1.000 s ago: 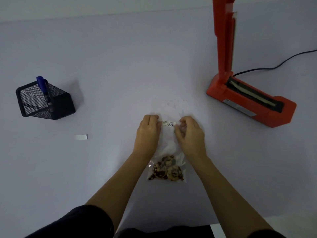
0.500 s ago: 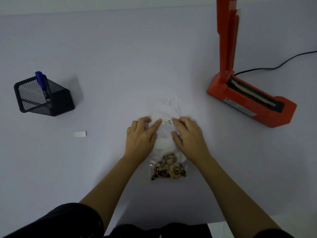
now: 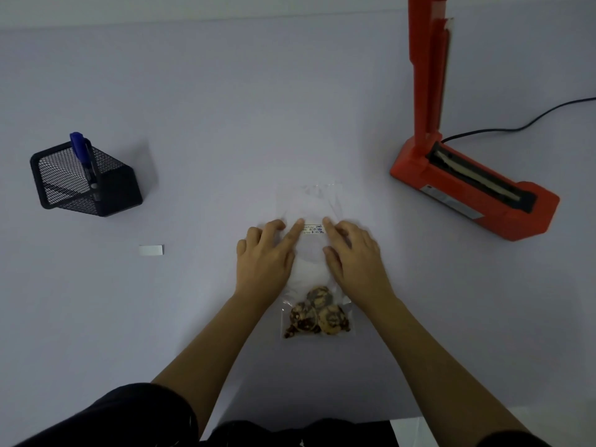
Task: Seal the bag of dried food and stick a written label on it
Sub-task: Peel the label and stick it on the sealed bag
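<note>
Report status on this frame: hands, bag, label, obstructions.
Left hand, right hand open, pressing label ends onto bag. Bag flat on table, dried food at near end. Nothing in the way.

Two hands (image 3: 264, 258) (image 3: 354, 256), one bag (image 3: 311, 275), one label (image 3: 313, 229), one sealer (image 3: 451, 201), one pen (image 3: 80, 151), one holder (image 3: 113, 195), one slip (image 3: 151, 250)

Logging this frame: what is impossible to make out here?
Head view:
label writing: too small to read.
bag top seal: clear film on pale table, cannot tell.
sealer arm: cut off by top edge.
bag's sides: under left hand and right hand.
</note>
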`<state>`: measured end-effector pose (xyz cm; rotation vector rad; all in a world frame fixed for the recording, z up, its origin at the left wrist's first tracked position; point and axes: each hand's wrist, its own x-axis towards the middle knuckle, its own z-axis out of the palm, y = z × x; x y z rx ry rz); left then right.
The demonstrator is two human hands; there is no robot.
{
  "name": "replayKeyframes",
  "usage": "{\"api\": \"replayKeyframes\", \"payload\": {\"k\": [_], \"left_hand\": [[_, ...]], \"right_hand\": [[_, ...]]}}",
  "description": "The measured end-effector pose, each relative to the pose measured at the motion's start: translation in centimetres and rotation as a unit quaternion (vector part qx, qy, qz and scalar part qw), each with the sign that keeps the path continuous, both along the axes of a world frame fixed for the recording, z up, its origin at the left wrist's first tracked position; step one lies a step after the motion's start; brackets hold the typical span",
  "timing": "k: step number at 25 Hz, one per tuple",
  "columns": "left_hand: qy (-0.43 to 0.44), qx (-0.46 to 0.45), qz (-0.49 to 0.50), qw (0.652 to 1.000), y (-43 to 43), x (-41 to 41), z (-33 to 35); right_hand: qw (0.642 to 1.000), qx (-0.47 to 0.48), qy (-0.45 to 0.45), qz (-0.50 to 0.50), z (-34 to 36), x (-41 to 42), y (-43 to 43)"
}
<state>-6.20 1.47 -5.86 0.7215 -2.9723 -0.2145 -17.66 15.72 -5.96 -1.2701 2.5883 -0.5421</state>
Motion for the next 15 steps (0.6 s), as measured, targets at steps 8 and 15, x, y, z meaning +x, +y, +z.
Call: {"api": "replayKeyframes", "payload": {"k": [8,15], "left_hand": [[-0.007,-0.092,-0.055,0.994,-0.20,0.08,-0.46],[-0.008,-0.083,-0.043,0.996,0.42,0.51,0.04]], "right_hand": [[0.999,0.005,0.034,0.007,-0.38,0.06,0.01],[0.999,0.017,0.044,0.011,-0.14,0.60,0.34]]}}
